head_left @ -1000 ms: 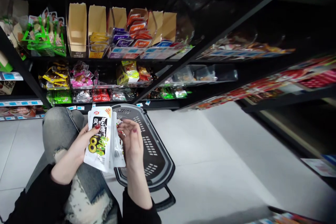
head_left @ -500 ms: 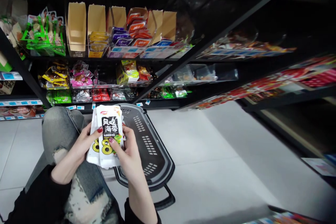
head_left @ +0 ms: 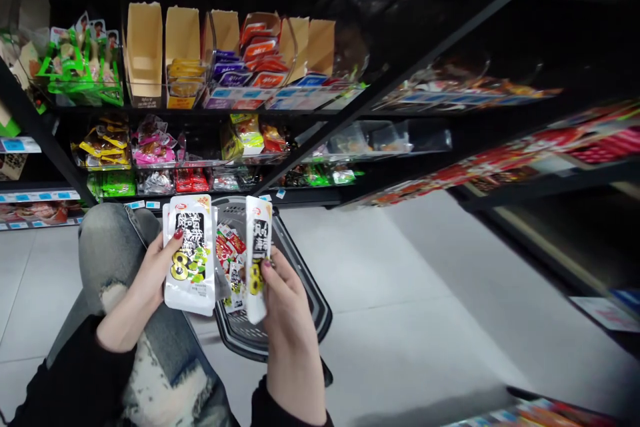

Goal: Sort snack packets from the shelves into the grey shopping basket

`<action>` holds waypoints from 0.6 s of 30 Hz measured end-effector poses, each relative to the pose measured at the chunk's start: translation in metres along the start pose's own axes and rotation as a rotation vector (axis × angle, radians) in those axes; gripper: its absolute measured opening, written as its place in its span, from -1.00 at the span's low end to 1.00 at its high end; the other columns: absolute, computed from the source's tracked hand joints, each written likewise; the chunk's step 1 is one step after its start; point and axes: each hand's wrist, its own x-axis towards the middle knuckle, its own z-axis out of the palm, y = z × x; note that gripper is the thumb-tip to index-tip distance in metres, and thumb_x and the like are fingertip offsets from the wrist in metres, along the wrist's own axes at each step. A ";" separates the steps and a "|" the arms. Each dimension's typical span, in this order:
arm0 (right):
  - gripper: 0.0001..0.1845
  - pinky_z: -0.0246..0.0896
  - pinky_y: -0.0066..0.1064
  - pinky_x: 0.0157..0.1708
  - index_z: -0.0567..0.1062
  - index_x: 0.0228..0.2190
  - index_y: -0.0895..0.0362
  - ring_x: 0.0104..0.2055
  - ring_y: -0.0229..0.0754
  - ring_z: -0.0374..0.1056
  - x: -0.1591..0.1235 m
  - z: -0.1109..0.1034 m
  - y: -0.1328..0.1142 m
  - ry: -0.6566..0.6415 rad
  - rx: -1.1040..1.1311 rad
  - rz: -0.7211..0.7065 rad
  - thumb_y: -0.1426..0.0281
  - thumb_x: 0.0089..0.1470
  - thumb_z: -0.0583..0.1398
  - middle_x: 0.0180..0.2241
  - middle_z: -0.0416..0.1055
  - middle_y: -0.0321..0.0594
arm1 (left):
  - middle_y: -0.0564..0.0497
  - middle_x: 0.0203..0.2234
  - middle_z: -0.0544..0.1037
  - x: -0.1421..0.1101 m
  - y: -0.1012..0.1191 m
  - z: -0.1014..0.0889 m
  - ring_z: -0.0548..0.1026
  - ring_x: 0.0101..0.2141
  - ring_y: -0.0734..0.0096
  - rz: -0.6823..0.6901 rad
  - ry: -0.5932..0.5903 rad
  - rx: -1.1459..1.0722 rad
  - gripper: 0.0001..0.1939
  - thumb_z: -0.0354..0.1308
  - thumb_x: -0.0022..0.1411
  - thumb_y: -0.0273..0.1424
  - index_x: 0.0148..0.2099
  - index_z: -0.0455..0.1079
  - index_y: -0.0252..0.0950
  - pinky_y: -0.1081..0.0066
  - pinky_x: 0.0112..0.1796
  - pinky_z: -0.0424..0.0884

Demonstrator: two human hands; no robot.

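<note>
My left hand (head_left: pixel 145 283) grips a white snack packet (head_left: pixel 189 255) with black lettering and a yellow 8, face up over my knee in torn jeans (head_left: pixel 107 250). A second, matching packet (head_left: pixel 257 257) is pinched in my right hand (head_left: pixel 285 297) and turned edge-on, a short way right of the first. Between the two packets I see smaller red and white snack packs (head_left: pixel 230 260) lying in the dark shopping basket (head_left: pixel 305 293) on the floor below my hands.
Black shelving (head_left: pixel 320 113) runs along the back and right, stocked with snack packets, tan cardboard display boxes (head_left: pixel 145 53) and clear bins (head_left: pixel 385 140). Pale tiled floor (head_left: pixel 425 293) stretches to the right of the basket.
Both hands held the stacked packets together before. Now my right hand has pulled one packet off to the right and turned it sideways, uncovering small packs in the basket.
</note>
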 end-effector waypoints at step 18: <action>-0.79 -0.07 -0.67 -0.71 0.17 -0.52 0.10 -0.74 -0.41 -0.40 0.019 0.011 0.008 -0.163 0.546 0.181 0.48 0.14 0.04 -0.72 -0.19 -0.58 | -0.16 -0.31 0.64 -0.004 0.009 -0.001 0.54 -0.12 0.02 -0.201 -0.036 -0.107 -0.63 0.18 0.08 -0.30 -0.09 0.48 -0.41 0.20 -0.13 0.50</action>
